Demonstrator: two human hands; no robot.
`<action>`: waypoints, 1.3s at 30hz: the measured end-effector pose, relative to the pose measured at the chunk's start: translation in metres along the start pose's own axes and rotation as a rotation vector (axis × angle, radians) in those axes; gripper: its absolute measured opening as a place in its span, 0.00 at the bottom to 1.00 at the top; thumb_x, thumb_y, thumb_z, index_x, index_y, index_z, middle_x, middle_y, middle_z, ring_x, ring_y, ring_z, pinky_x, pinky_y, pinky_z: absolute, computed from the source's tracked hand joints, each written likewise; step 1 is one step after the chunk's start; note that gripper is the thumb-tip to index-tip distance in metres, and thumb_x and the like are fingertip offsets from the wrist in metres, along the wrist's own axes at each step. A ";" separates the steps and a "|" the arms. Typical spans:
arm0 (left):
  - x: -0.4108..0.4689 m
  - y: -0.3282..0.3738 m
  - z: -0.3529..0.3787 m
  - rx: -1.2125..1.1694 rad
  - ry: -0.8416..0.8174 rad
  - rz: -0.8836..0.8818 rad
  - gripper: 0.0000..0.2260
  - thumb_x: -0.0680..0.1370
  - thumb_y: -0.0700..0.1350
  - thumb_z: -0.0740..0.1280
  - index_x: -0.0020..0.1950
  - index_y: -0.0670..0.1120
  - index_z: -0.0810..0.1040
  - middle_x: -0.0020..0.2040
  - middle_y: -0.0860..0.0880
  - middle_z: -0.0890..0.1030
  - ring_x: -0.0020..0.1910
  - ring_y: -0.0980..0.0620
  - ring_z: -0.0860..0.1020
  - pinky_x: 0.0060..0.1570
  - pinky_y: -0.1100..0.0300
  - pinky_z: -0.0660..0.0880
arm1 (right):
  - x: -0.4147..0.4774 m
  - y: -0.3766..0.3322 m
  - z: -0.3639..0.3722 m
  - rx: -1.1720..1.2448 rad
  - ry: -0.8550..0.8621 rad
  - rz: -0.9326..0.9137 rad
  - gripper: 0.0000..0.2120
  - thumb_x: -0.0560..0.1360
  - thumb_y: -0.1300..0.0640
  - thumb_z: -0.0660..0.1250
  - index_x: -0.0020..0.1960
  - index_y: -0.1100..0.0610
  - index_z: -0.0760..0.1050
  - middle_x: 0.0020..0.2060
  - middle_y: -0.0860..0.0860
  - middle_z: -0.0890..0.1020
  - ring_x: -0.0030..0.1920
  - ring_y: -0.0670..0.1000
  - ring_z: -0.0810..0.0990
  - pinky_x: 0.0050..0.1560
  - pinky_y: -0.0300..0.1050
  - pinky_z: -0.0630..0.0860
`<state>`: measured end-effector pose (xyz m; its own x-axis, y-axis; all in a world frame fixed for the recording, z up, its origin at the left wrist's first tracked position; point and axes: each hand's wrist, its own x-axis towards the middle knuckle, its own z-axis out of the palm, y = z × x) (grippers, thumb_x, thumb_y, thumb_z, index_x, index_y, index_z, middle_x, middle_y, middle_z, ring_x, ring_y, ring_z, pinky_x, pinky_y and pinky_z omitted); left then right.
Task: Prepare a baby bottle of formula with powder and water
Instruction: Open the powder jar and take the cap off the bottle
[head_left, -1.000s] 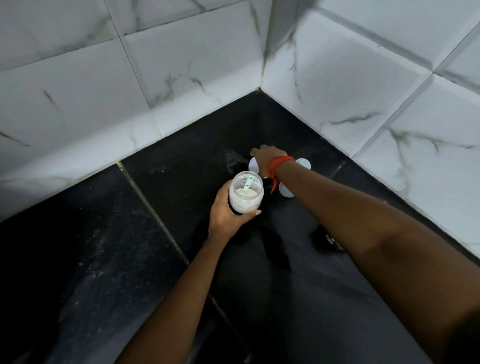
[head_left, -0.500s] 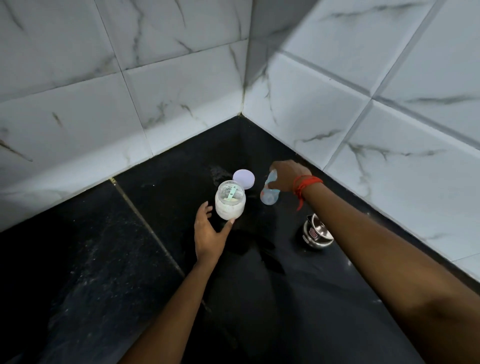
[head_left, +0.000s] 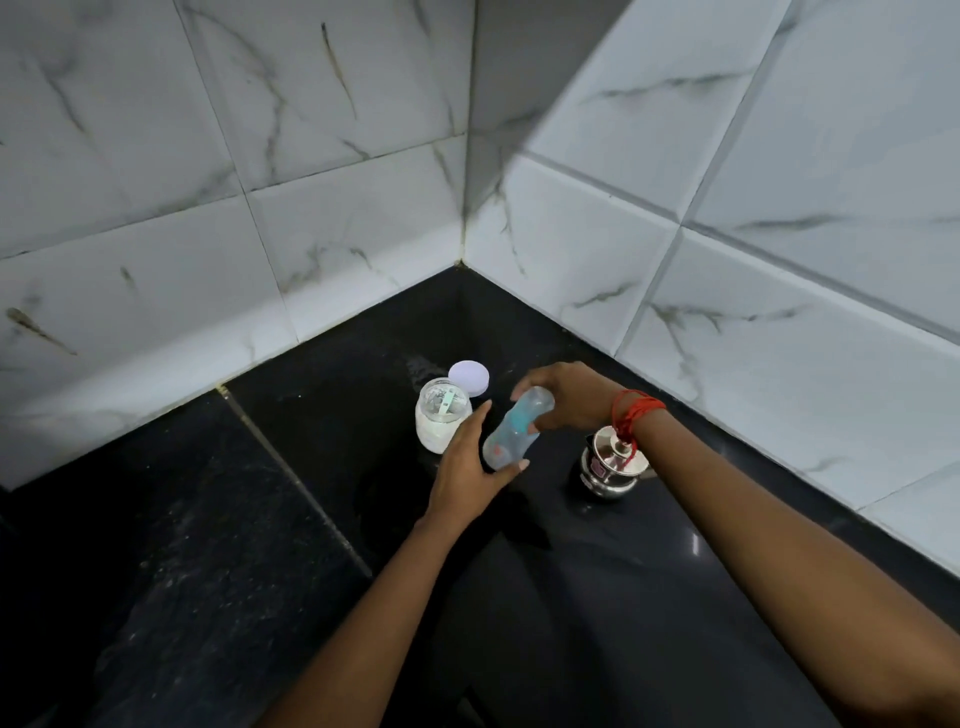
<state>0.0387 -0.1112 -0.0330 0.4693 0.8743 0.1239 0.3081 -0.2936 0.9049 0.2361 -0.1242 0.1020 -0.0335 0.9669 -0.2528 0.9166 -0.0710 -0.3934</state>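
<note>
A clear baby bottle (head_left: 511, 435) with blue markings is held tilted above the black counter. My right hand (head_left: 566, 395) grips its upper end. My left hand (head_left: 467, 467) cups its lower end, with the thumb under the base. Just left of the bottle stands an open jar of white powder (head_left: 440, 422) with a pale green scoop inside. The jar's pale lid (head_left: 469, 376) lies flat behind it.
A small lidded steel pot (head_left: 613, 464) stands on the black counter (head_left: 311, 519) under my right wrist. White marble-patterned wall tiles (head_left: 337, 244) meet in a corner just behind the jar. A seam runs diagonally across the counter to the left.
My left hand let go of the powder jar and moved right to the bottle. My right hand lifted the bottle from behind the jar and brought it forward.
</note>
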 end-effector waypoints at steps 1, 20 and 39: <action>0.002 0.004 -0.004 -0.031 -0.041 -0.005 0.39 0.72 0.51 0.81 0.80 0.47 0.69 0.75 0.56 0.73 0.73 0.60 0.71 0.68 0.72 0.67 | -0.008 -0.002 -0.003 0.012 -0.013 -0.031 0.21 0.66 0.53 0.78 0.58 0.45 0.79 0.53 0.42 0.82 0.53 0.46 0.81 0.55 0.40 0.77; -0.009 0.024 -0.020 -0.482 -0.365 -0.107 0.22 0.73 0.33 0.79 0.65 0.44 0.83 0.60 0.45 0.87 0.61 0.47 0.85 0.62 0.54 0.80 | -0.048 -0.025 -0.026 0.188 -0.064 -0.207 0.19 0.71 0.58 0.77 0.61 0.51 0.80 0.53 0.46 0.84 0.53 0.45 0.82 0.56 0.39 0.79; 0.002 0.013 -0.011 -0.447 0.023 -0.213 0.21 0.70 0.41 0.83 0.60 0.51 0.83 0.56 0.53 0.87 0.57 0.53 0.85 0.60 0.56 0.81 | 0.001 0.025 -0.027 0.314 0.465 0.187 0.20 0.70 0.55 0.78 0.60 0.54 0.81 0.54 0.50 0.83 0.51 0.46 0.78 0.52 0.37 0.71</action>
<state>0.0347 -0.1089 -0.0170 0.4146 0.9066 -0.0784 0.0074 0.0828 0.9965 0.2695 -0.1186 0.1158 0.3604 0.9318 0.0426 0.7260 -0.2515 -0.6401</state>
